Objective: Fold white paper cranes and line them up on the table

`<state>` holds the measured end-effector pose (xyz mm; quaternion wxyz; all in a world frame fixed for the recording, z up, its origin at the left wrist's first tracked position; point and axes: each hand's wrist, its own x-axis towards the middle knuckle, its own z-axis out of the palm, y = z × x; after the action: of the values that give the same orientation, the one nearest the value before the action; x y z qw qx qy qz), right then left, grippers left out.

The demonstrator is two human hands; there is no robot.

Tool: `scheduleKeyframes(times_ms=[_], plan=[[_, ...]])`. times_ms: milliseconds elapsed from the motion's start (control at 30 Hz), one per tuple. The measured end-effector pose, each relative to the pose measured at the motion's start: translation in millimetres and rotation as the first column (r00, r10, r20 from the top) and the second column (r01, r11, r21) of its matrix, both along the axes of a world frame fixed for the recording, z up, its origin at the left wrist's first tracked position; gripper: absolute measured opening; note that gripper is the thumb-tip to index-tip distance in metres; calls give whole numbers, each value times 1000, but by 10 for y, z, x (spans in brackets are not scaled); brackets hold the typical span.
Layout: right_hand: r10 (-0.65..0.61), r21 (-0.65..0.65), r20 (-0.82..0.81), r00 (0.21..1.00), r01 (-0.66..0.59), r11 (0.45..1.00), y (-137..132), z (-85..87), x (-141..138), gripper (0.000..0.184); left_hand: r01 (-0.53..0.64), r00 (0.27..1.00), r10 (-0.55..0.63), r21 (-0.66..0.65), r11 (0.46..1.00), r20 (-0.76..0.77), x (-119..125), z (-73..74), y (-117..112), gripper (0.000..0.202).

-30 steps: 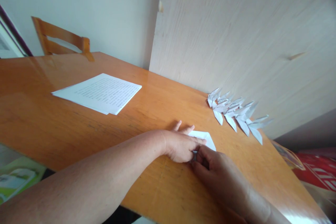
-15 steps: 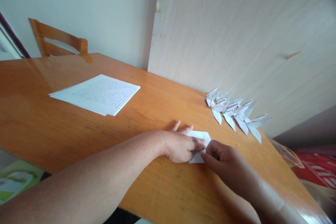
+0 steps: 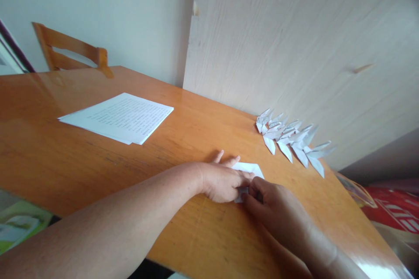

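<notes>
A small sheet of folded white paper (image 3: 248, 167) lies on the table, mostly covered by both hands. My left hand (image 3: 220, 182) rests flat on it from the left, holding it down, with some fingers spread apart past its far edge. My right hand (image 3: 266, 196) is closed, its thumb and curled fingers pinching at the paper's right side, close against the left fingertips. What exactly lies between the right fingertips is partly hidden.
Several folded white paper pieces (image 3: 291, 137) with pointed tips stand in a row along the wooden panel (image 3: 262, 39). A stack of printed sheets (image 3: 121, 117) lies on the table (image 3: 108, 170) at the left. Behind it is a wooden chair (image 3: 72, 45); a red bag (image 3: 393, 207) sits beyond the right edge.
My right hand has moved left across the paper, covering more of its right side and meeting the left fingers. My left hand has stayed in place.
</notes>
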<state>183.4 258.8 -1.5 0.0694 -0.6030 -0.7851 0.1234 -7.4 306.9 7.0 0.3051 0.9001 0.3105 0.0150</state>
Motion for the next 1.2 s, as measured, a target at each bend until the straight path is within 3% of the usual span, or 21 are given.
scheduleKeyframes(times_ms=[333,500,633,767,1033,1200], plan=[[63,4,-33,997,-63,998,-129,-31,-124,16,5,1000,-5,12,1000,-30,1,17,-3,64],[92,-71,-172,981,-105,992,-109,1,-107,17,11,998,-11,10,1000,-62,-2,50,-13,62],[-6,-39,-272,962,-4,999,48,76,85,24,9,998,-10,-13,1000,-68,9,94,-24,53],[-104,-1,-216,971,106,994,183,109,271,25,-43,999,43,-34,998,5,3,76,-31,48],[9,-87,-99,995,-17,996,136,18,210,22,-44,995,41,30,999,95,-33,-3,-60,53],[-10,-73,-73,997,4,997,141,5,170,22,-33,996,30,37,999,86,-31,30,-65,56]])
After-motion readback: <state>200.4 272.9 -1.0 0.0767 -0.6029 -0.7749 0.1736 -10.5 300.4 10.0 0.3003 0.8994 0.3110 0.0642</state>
